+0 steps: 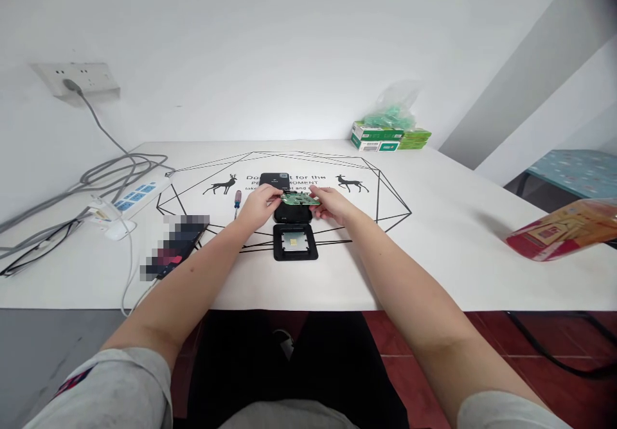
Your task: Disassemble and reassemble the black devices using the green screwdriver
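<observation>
A green circuit board [299,199] is held up between my two hands, tilted, over a black plastic case part [292,214]. My left hand [261,203] pinches the board's left end. Its right end is between the thumb and fingers of my right hand [332,205]. Closer to me lies a second black square case part [295,253] with a silver metal plate [295,241] inside it. Behind the board a black box-like piece [274,180] rests on the table. Left of my left hand is a screwdriver [238,200] with a red and blue handle.
A phone [180,246] with a white cable lies at the left, near a white power strip [139,199] and coiled grey cable [116,169]. Green boxes [378,135] topped by a plastic bag [393,111] stand at the back. A red and yellow packet [562,231] is at the right edge.
</observation>
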Available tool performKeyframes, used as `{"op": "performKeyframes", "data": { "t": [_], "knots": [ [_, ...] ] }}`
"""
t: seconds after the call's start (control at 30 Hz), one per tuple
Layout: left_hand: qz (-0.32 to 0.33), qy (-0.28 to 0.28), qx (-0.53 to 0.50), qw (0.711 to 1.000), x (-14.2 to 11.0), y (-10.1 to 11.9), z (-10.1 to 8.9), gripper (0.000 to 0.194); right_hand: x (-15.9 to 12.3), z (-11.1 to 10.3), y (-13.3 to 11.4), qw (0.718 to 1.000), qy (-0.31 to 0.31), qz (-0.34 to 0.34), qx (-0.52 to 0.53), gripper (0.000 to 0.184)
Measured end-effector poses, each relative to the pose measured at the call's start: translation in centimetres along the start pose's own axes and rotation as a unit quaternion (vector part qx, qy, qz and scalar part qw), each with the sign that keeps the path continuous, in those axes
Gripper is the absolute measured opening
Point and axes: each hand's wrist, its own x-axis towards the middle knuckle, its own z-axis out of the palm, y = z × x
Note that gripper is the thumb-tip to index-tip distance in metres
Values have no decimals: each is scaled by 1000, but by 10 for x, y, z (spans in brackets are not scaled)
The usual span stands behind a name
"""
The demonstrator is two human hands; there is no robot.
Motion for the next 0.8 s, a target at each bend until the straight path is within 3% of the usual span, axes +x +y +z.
{"op": "performKeyframes", "data": {
  "t": [0.1, 0.17, 0.27, 0.4, 0.5, 0.63, 0.8],
  "knots": [
    [12, 3, -16, 1000, -3, 2, -1, 23, -2, 7, -5, 998, -17, -1, 66, 11],
    [27, -5, -21, 999, -4, 4, -2, 27, 0, 8, -7, 996, 0, -2, 92, 20],
    [35, -39, 5, 999, -5, 3, -6, 48, 5, 0, -6, 994, 57, 0, 92, 24],
    [15, -130, 109, 985, -4, -4, -9, 40, 14, -20, 0, 988, 152, -8, 41, 26],
    [-14, -185, 127, 974, -3, -10, -11, 37, 19, -31, 6, 980, 198, -12, -20, 30],
    [-20, -195, 120, 973, 0, -13, -16, 37, 25, -37, 14, 965, 238, -21, -108, 33],
    [-34, -195, 154, 968, 1, -14, -21, 41, 28, -33, 20, 953, 235, -26, -191, 34]
  ]
}}
